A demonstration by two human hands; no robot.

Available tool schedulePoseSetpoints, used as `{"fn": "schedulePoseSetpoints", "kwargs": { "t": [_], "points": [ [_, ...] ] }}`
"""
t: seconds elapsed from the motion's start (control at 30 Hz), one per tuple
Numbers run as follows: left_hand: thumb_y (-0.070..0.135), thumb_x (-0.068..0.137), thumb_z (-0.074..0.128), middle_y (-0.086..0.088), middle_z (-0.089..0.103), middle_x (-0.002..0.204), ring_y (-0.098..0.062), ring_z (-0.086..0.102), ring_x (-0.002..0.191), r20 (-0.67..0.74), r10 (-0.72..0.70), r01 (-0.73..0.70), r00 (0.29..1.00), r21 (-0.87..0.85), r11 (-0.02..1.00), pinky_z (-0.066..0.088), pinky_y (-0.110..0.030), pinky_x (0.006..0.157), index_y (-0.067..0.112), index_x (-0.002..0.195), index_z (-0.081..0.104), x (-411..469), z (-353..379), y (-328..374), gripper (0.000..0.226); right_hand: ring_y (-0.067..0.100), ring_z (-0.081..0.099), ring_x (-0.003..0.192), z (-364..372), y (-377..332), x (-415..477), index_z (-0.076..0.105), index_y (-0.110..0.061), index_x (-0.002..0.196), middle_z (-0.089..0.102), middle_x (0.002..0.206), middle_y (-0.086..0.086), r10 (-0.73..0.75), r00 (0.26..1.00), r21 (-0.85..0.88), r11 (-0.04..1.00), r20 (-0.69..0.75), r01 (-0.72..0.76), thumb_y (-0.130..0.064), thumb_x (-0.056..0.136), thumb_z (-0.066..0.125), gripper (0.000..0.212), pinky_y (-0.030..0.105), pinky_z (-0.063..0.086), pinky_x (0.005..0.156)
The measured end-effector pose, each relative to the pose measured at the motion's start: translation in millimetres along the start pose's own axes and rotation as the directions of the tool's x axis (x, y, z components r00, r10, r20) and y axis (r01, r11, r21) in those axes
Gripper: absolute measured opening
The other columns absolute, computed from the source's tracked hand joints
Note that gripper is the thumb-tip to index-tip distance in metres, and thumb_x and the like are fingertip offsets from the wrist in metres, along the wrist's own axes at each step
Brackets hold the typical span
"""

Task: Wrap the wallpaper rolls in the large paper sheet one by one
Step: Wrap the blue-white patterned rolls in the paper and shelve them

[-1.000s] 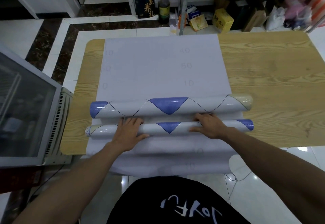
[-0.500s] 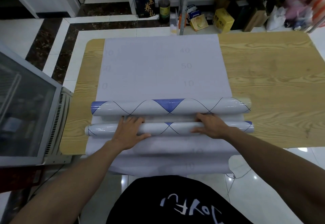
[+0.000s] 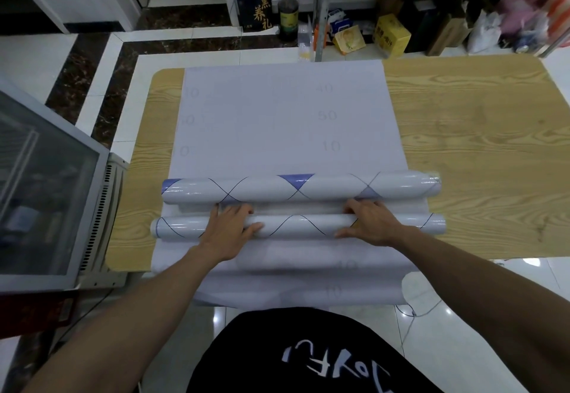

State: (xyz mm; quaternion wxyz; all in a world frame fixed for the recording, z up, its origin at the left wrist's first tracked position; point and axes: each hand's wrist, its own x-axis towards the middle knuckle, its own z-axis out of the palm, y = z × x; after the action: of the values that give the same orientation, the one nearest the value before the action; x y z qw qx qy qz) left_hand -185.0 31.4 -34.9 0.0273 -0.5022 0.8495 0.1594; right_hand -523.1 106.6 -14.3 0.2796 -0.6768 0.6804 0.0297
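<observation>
Head view: two glossy, film-sleeved wallpaper rolls lie crosswise toward the 6 o'clock end of the matte, limp large paper sheet (image 3: 277, 121) on the wood-grain desk (image 3: 478, 146), the far roll (image 3: 308, 189) just at 12 o'clock of the near roll (image 3: 296, 226). Left hand (image 3: 229, 227) and right hand (image 3: 370, 223) rest palm-down on the near roll, fingers nearly straight across its top, clasping nothing. I judge it a light, stiff, slippery cylinder that rolls readily, best pressed either side of its middle.

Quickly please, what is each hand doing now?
Left hand: open, pressing on the near wallpaper roll.
Right hand: open, pressing on the same roll.
</observation>
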Motion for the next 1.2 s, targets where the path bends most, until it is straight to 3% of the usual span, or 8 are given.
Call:
{"fn": "schedulePoseSetpoints", "kwargs": {
  "t": [0.17,0.23,0.43,0.6,0.8,0.93,1.03,1.2],
  "points": [
    [0.086,0.067,0.031,0.004,0.048,0.112,-0.019,0.041,0.115,0.054,0.055,-0.058,0.997,0.057,0.997,0.022,-0.049,0.111,0.025,0.111,0.058,-3.4,-0.9,-2.1,0.08,0.017,0.045,0.112,-2.9,-2.9,1.5,0.065,-0.021,0.102,0.054,0.109,-0.003,-0.04,0.998,-0.078,0.996,-0.039,0.037,-0.1,0.048,0.002,0.115,0.033,0.032,0.093],
    [0.089,0.063,0.027,0.002,0.049,0.114,-0.021,0.043,0.117,0.06,0.066,-0.069,0.996,0.059,0.996,0.023,-0.049,0.111,0.024,0.116,0.059,-5.7,-1.1,-3.6,0.09,0.018,0.044,0.115,-0.5,-3.4,0.8,0.065,-0.025,0.109,0.053,0.109,-0.002,-0.022,1.0,-0.102,0.995,-0.019,0.02,-0.099,0.047,-0.004,0.119,0.034,0.032,0.095],
    [0.083,0.07,0.03,0.0,0.061,0.097,-0.027,0.051,0.096,-0.033,0.05,-0.048,0.998,0.044,0.998,0.034,-0.04,0.092,0.022,0.1,0.052,-6.4,-5.3,-2.4,0.072,0.014,0.053,0.108,-1.3,-3.5,-5.1,0.049,-0.026,0.106,0.06,0.11,-0.01,-0.036,0.999,0.03,0.999,-0.029,0.037,-0.097,0.04,0.041,0.097,0.031,0.033,0.09],
    [0.074,0.08,0.026,-0.002,0.057,0.1,-0.027,0.05,0.099,-0.079,0.06,-0.053,0.995,0.089,0.995,0.038,-0.043,0.095,0.02,0.102,0.061,-3.2,0.3,-5.0,0.068,0.02,0.05,0.103,1.2,0.7,0.1,0.065,-0.021,0.099,0.054,0.099,-0.002,-0.078,0.995,-0.014,0.997,-0.058,0.078,-0.102,0.044,0.019,0.108,0.032,0.036,0.088],
    [0.078,0.072,0.047,-0.001,0.055,0.115,-0.027,0.046,0.113,-0.01,0.115,-0.114,0.993,0.052,0.992,0.033,-0.04,0.097,0.021,0.115,0.052,-6.9,-7.7,-1.6,0.072,0.024,0.059,0.095,3.8,2.1,-4.7,0.059,-0.022,0.093,0.066,0.094,-0.001,-0.009,1.0,0.108,0.994,-0.005,0.01,-0.069,0.08,0.056,0.049,0.034,0.042,0.078],
    [0.076,0.075,0.035,0.0,0.055,0.102,-0.025,0.049,0.102,-0.035,0.134,-0.131,0.99,0.076,0.988,0.036,-0.037,0.088,0.021,0.101,0.056,-7.6,-4.3,-3.4,0.065,0.02,0.056,0.092,3.6,-0.9,-7.5,0.058,-0.023,0.081,0.061,0.086,-0.005,0.024,0.998,0.101,0.995,-0.066,-0.017,-0.087,0.061,0.048,0.068,0.032,0.036,0.074],
    [0.074,0.08,0.03,-0.001,0.053,0.098,-0.025,0.049,0.096,-0.039,0.113,-0.109,0.993,0.1,0.989,0.039,-0.039,0.089,0.02,0.099,0.061,-5.4,0.3,-5.7,0.065,0.016,0.047,0.104,3.9,1.0,-6.6,0.064,-0.026,0.1,0.054,0.102,-0.005,-0.012,1.0,-0.025,1.0,-0.013,0.012,-0.098,0.037,0.045,0.097,0.034,0.039,0.087],
    [0.082,0.08,0.014,-0.004,0.059,0.104,-0.029,0.053,0.102,0.022,0.066,-0.067,0.998,0.046,0.997,0.038,-0.041,0.091,0.019,0.107,0.062,-5.8,-5.2,0.0,0.084,0.02,0.054,0.111,4.8,1.9,-7.2,0.055,-0.021,0.113,0.061,0.115,-0.005,-0.012,1.0,-0.006,1.0,-0.021,0.011,-0.071,0.065,0.069,0.071,0.035,0.037,0.091]
  ]
}}
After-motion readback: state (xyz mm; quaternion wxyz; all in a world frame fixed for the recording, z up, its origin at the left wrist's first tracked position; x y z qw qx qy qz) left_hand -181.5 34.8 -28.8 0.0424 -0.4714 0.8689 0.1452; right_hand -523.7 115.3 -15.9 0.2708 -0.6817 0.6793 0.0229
